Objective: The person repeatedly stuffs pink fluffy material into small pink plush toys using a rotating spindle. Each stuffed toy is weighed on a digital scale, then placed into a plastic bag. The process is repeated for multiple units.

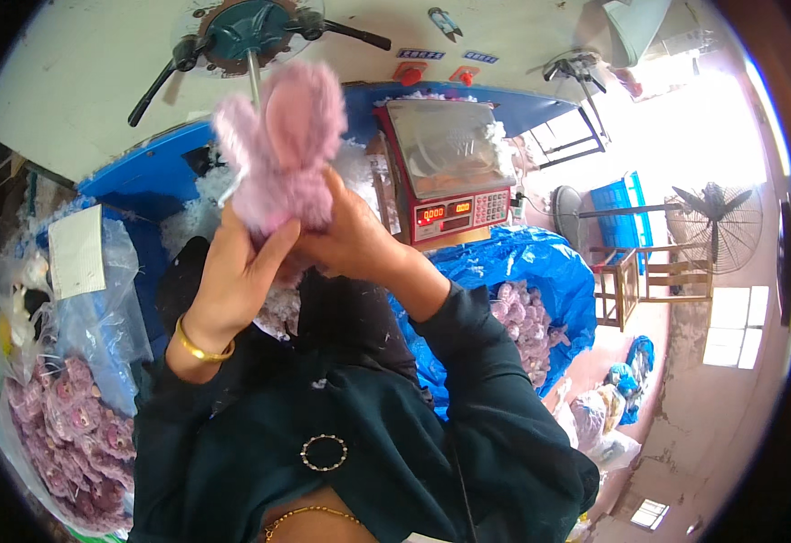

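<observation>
A fluffy pink plush toy (pixel 285 145) is held up in front of the grey machine, slightly blurred. My left hand (pixel 235 271), with a gold bangle on the wrist, grips its lower left side. My right hand (pixel 352 237) clasps its lower right side, fingers wrapped around the base. The toy sits right by the thin metal nozzle tube (pixel 253 80) that hangs down from the round teal fitting (pixel 250 32) on the machine. White stuffing fibre (pixel 198 213) lies behind and below the toy.
A red digital scale (pixel 448 172) with a steel pan stands to the right. A blue bag (pixel 540 281) of pink plush pieces is lower right; a clear bag (pixel 69 434) with more is lower left. Pedestal fans (pixel 712 226), a wooden chair and a blue crate stand far right.
</observation>
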The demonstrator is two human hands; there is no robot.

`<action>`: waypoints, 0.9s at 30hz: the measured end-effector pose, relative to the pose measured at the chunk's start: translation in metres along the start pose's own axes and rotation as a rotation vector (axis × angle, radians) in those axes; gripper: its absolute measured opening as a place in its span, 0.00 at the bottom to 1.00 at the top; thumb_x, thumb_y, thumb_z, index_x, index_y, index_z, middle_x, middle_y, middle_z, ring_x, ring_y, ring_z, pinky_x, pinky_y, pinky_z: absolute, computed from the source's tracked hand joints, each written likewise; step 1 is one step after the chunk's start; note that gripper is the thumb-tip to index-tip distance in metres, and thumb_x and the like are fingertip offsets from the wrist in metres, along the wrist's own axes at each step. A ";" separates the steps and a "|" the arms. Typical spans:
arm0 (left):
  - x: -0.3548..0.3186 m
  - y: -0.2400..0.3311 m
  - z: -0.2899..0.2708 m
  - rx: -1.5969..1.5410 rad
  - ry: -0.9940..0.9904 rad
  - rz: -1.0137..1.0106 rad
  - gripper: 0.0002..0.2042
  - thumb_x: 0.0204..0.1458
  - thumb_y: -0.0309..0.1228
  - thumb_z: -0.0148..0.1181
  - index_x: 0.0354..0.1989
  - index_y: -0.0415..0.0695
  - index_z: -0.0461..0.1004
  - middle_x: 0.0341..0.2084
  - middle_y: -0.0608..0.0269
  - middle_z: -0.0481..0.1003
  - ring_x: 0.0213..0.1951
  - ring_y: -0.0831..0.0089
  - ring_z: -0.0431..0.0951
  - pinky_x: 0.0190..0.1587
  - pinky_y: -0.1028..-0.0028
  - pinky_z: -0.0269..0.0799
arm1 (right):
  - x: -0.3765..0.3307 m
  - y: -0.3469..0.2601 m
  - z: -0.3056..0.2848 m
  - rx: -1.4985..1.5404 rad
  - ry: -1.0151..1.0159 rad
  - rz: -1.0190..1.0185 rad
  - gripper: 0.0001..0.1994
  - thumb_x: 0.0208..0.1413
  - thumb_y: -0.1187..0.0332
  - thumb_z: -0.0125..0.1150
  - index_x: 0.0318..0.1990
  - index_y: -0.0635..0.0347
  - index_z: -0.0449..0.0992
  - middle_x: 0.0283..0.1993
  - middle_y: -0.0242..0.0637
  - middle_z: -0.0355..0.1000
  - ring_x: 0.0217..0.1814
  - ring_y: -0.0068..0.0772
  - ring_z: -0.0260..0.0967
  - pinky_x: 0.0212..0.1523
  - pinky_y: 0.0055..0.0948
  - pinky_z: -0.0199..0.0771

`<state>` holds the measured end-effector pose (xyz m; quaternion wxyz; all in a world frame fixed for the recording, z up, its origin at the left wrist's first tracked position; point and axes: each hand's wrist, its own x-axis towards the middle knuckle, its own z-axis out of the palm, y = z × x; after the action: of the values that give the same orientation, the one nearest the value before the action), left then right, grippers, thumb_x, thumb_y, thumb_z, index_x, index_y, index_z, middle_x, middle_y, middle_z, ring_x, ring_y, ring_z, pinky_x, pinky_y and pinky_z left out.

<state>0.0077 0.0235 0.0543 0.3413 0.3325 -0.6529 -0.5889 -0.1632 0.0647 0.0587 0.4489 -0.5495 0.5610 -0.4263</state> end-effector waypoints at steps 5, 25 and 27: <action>-0.031 -0.041 -0.031 -0.129 -0.073 -0.160 0.19 0.57 0.30 0.55 0.56 0.38 0.62 0.41 0.57 0.73 0.33 0.77 0.75 0.33 0.79 0.72 | 0.006 0.071 -0.104 -0.325 0.113 0.248 0.24 0.43 0.66 0.70 0.50 0.62 0.71 0.43 0.36 0.75 0.45 0.24 0.72 0.45 0.30 0.74; -0.245 -0.175 -0.328 1.557 0.936 -1.095 0.37 0.44 0.59 0.59 0.58 0.47 0.64 0.48 0.39 0.68 0.51 0.46 0.69 0.47 0.55 0.69 | 0.014 0.136 -0.340 -0.538 0.766 0.797 0.45 0.37 0.37 0.66 0.55 0.66 0.68 0.49 0.44 0.71 0.47 0.35 0.70 0.41 0.39 0.72; -0.319 -0.198 -0.357 1.515 1.272 -1.093 0.45 0.37 0.67 0.59 0.64 0.61 0.53 0.51 0.32 0.63 0.51 0.38 0.67 0.50 0.50 0.65 | 0.030 0.139 -0.313 -0.445 0.668 0.808 0.45 0.37 0.37 0.66 0.56 0.65 0.67 0.51 0.42 0.69 0.49 0.34 0.68 0.41 0.39 0.71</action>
<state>0.4870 0.0804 -0.1339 0.0187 0.9340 -0.3164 0.1647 -0.4999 0.0342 -0.0043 0.2478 -0.2080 0.9145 -0.2428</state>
